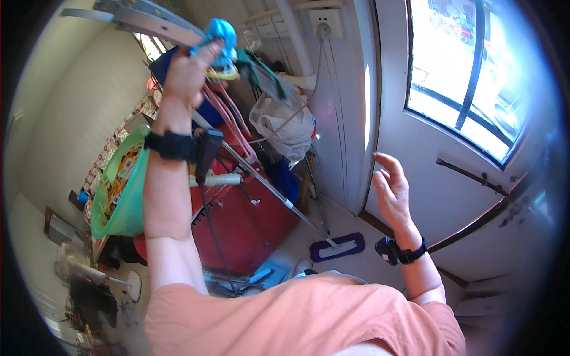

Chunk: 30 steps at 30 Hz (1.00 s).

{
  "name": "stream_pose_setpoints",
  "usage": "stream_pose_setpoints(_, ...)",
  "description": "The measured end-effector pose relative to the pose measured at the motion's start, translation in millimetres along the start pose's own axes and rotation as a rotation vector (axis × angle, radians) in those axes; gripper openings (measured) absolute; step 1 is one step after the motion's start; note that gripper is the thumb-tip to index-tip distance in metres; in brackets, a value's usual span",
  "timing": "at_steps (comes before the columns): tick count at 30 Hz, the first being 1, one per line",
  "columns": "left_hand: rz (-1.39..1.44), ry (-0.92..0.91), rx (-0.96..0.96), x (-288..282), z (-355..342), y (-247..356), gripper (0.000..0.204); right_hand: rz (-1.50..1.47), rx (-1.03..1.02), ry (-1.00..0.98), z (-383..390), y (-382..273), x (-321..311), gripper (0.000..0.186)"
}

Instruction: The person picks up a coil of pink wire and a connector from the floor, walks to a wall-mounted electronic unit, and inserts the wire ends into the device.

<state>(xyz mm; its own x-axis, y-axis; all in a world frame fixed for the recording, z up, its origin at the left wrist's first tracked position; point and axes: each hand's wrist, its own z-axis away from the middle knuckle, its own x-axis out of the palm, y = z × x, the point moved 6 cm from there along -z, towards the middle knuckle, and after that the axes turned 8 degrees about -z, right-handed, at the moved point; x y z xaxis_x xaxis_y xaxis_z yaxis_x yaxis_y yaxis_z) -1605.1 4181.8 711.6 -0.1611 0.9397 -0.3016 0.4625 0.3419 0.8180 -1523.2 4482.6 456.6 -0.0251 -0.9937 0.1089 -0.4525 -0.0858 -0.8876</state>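
My left hand [187, 77] is raised high at the upper left, its fingers closed on a crumpled blue thing [221, 41] whose kind I cannot make out. A yellow ring-shaped edge [222, 75] shows just below it, and pink hangers [228, 118] hang under the hand. Beside the hand, a grey metal bar [157, 26] runs toward the upper left. My right hand [392, 193] is held up in front of the door, fingers slightly bent and apart, with nothing in it. Both wrists wear black straps with small devices.
A white plastic bag [284, 126] hangs by the wall. A mop [337, 247] with a purple pad stands on the floor. At left is a green basin [139, 196] holding yellow items, near a red surface [243, 231]. A windowed door [392, 127] is at right.
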Motion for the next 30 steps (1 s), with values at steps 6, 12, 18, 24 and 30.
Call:
stream_pose_setpoints(6, -0.119, 0.175, 0.215, -45, -111, -4, 0.031, 0.06, 0.071, 0.085, 29, 13, -29, 0.028)
stream_pose_setpoints(12, -0.588, 0.472, 0.436, -55, -190, -58, 0.051, 0.132, 0.155, 0.265, 56, 47, -52, 0.018)
stream_pose_setpoints(18, -0.627, 0.438, 0.4, -54, -251, -143, 0.048, 0.173, 0.312, 0.538, 105, 107, -69, 0.011)
stream_pose_setpoints(24, -0.654, 0.466, 0.284, -69, -295, -232, 0.04, 0.223, 0.524, 0.634, 138, 147, -39, 0.007)
stream_pose_setpoints(30, -0.506, 0.316, 0.202, -73, -341, -288, 0.05, 0.251, 0.632, 0.685, 150, 162, -19, 0.005)
